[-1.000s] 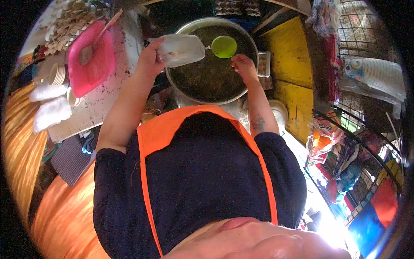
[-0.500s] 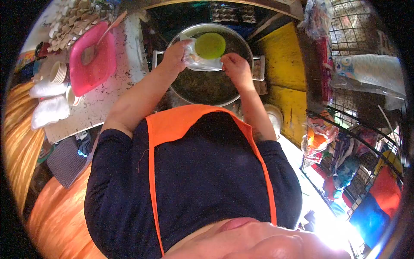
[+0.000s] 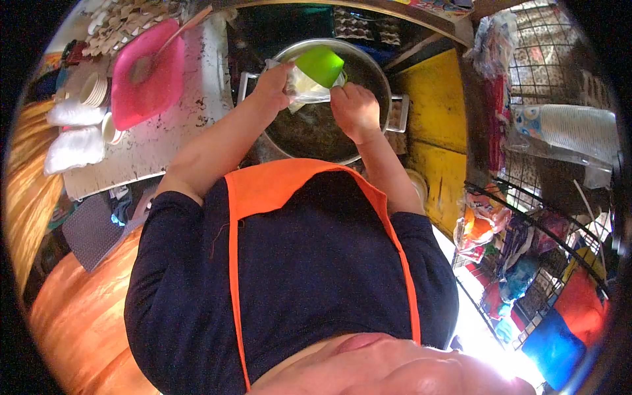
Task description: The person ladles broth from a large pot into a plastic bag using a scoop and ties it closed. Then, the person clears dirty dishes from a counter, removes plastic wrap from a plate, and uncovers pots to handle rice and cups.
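A large round metal pot (image 3: 316,141) with dark liquid stands in front of me. Above it my left hand (image 3: 272,87) is closed on the left side of a clear plastic bag (image 3: 308,91). My right hand (image 3: 356,108) is closed at the bag's right side, by a green cup (image 3: 320,66). The cup is tilted over the bag's opening. Whether my right fingers grip the cup's handle, the bag's edge or both is hard to tell.
On the left, a worn white table (image 3: 148,155) bears a pink basin (image 3: 148,85), paper cups (image 3: 95,90) and white bags (image 3: 74,150). Yellow boards (image 3: 431,108) stand right of the pot. Farther right are wire racks and stacked plastic cups (image 3: 569,128).
My left hand and the bag have moved right over the pot, meeting my right hand. The green cup has come to the bag and tipped from upright-looking to tilted.
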